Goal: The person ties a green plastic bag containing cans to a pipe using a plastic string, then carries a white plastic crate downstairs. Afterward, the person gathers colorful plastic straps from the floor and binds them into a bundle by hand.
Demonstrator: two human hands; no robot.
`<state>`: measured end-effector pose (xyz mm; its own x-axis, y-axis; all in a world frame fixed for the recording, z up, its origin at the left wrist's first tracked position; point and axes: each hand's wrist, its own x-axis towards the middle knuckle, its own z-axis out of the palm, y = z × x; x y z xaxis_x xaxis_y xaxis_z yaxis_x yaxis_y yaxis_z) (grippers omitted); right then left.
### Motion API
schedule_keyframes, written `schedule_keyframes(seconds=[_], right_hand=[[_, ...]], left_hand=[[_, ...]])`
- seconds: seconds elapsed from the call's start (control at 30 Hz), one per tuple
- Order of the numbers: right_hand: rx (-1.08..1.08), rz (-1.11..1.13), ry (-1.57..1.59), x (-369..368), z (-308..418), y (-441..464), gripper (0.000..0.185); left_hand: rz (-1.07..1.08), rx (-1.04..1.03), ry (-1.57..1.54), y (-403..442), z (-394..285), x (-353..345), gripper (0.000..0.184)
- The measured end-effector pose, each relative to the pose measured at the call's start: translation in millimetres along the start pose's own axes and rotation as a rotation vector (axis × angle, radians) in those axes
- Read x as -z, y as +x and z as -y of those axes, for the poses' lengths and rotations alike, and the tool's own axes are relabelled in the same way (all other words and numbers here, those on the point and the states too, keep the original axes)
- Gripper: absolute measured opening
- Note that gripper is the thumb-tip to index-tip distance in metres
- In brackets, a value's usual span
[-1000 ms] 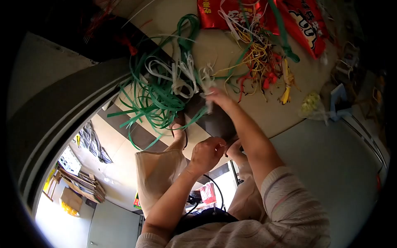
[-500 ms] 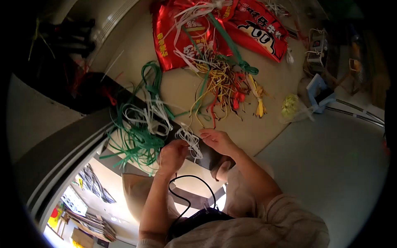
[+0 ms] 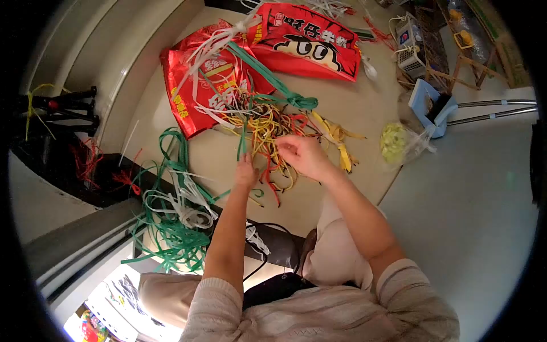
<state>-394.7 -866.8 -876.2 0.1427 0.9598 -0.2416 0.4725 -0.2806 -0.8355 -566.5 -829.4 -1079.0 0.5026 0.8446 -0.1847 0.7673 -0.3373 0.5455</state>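
My left hand (image 3: pixel 246 172) is over the near left side of a tangled pile of yellow, red and dark cords (image 3: pixel 265 128). Its fingers are closed around a thin green plastic strap (image 3: pixel 243 139) that runs up into the pile. At the pile's right side, my right hand (image 3: pixel 305 157) hovers with fingers curved and thumb apart; nothing shows in it. A thicker knotted green strap (image 3: pixel 270 77) lies across the top of the pile. Yellow strips (image 3: pixel 342 145) lie right of my right hand. A bundle of white string (image 3: pixel 257 239) is partly hidden behind my left forearm.
Two red printed bags (image 3: pixel 305 43) lie beyond the cords. Heaped green straps (image 3: pixel 176 242) and white straps (image 3: pixel 191 211) are on the left. On the right are a plastic bag with yellow-green contents (image 3: pixel 394 142) and a blue dustpan (image 3: pixel 424 105). A black stand (image 3: pixel 62 108) is far left.
Both hands have moved forward from the white string bundle to the cord pile. My left hand has taken hold of the green strap. The camera view has shifted.
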Motion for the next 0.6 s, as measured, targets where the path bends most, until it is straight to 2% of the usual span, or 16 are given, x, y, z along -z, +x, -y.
schedule_keyframes(seconds=[0.1,0.2,0.3,0.33,0.37,0.5,0.6], right_hand=[[0.026,-0.034,-0.146,11.3,6.3,-2.1,0.018],[0.071,-0.005,-0.091,6.7,-11.5,4.4,0.018],[0.074,-0.009,-0.135,7.2,-12.2,7.4,0.016],[0.098,-0.004,-0.102,4.4,-14.1,7.9,0.017],[0.123,-0.001,-0.071,2.1,-16.2,7.9,0.017],[0.096,0.068,-0.122,3.6,-20.2,6.8,0.017],[0.039,0.046,-0.095,11.4,-25.6,6.8,0.018]], left_hand=[[0.112,0.214,0.161,-11.3,14.6,-1.5,0.036],[0.198,0.292,0.249,-36.0,48.6,0.6,0.025],[0.257,0.493,0.153,-60.2,85.5,18.3,0.019],[0.07,0.484,0.08,-68.8,93.6,24.6,0.019],[0.102,0.485,0.15,-67.6,104.9,33.6,0.025],[-0.077,0.555,-0.053,-72.2,121.3,75.5,0.028],[-0.291,0.789,-0.271,-67.8,143.5,93.4,0.028]])
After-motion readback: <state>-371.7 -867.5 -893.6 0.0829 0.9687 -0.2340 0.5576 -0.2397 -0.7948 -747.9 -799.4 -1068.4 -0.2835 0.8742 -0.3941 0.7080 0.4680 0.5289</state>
